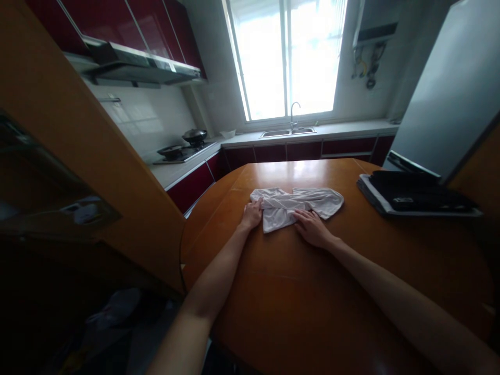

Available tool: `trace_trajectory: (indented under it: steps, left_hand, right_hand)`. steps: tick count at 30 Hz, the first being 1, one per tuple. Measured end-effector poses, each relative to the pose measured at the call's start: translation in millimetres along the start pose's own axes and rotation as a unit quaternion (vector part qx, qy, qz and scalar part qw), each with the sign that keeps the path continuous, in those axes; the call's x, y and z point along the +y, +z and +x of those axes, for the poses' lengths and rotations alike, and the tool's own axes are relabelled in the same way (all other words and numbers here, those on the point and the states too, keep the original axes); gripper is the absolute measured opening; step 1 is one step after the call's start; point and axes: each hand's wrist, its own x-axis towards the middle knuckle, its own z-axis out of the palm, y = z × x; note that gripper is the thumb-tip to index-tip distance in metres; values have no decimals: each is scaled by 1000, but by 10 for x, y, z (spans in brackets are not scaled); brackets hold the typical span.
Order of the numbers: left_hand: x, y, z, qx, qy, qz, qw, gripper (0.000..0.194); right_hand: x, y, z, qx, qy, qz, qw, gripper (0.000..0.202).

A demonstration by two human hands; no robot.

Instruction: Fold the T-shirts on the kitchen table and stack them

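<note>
Fingers (302,214) of right hand (312,228) slightly spread, touching white cloth (278,217)

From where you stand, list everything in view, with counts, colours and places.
White cloth: one, on the table
Table: one, orange-brown, centre
Folded dark stack: one, black and grey, table's right side
Pans: two, dark, on the stove
Sink: one, metallic, below the window
Range hood: one, dark, upper left
Cabinets: several, red, left and back
Left hand: one, on the cloth
Right hand: one, at cloth's near edge
</note>
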Motion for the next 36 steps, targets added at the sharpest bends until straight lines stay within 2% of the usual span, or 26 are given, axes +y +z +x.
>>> trace_trajectory:
  steps: [2, 4, 7, 10, 11, 12, 15, 17, 19, 20, 23, 26, 29, 31, 33, 35, 36]
  left_hand:
    - [36, -39, -8, 4, -6, 5, 1000, 43]
    - [85, -115, -25, 15, -2, 7, 1000, 31]
    - [183, -252, -79, 15, 77, -27, 997, 23]
    - [307, -320, -151, -96, 214, -134, 963, 35]
    - [345, -314, -169, -126, 240, -170, 947, 39]
    - [375, -293, -182, -127, 249, -198, 939, 40]
    - [403, -173, -178, -16, 206, -188, 960, 27]
    - [367, -82, -155, 22, 150, -126, 980, 37]
    - [319, -17, -135, -1, 108, -80, 991, 49]
    - [300, 1, -129, -14, 95, -69, 993, 49]
    - [294, -13, -127, -32, 75, -55, 995, 42]
    - [316, -137, -128, -37, 41, -28, 998, 27]
    - [282, -361, -125, -39, -23, 17, 999, 23]
    - [227, -535, -139, -78, -61, 46, 994, 21]
    - [170, -693, -176, -142, -74, 57, 985, 20]
    - [133, -799, -222, -245, -40, 27, 968, 22]
    - [125, -822, -239, -309, -6, -11, 951, 23]
  right_hand:
    - [-13, -25, -19, -17, 0, 3, 1000, 46]
    - [13, -66, -26, -6, 27, -7, 1000, 40]
    - [109, -106, -15, 17, 92, -34, 995, 33]
    - [256, -118, -3, 25, 168, -51, 984, 38]
    - [307, -126, -3, 35, 193, -52, 979, 40]
    - [352, -139, -3, 49, 216, -51, 974, 41]
    - [427, -201, -3, 122, 247, -34, 961, 42]
    - [408, -239, 1, 161, 213, -14, 964, 42]
    - [343, -249, 8, 172, 136, 5, 976, 43]
    - [300, -242, 13, 161, 89, 13, 983, 44]
    - [172, -190, 29, 87, -20, 22, 996, 41]
    - [113, -155, 42, 27, -36, 4, 999, 25]
    - [155, -185, 38, 44, 14, -37, 998, 19]
    - [228, -232, 25, 77, 75, -63, 992, 18]
    - [320, -282, 11, 110, 141, -75, 981, 18]
    - [414, -318, -2, 128, 192, -67, 971, 19]
    - [457, -326, -6, 131, 207, -57, 968, 20]
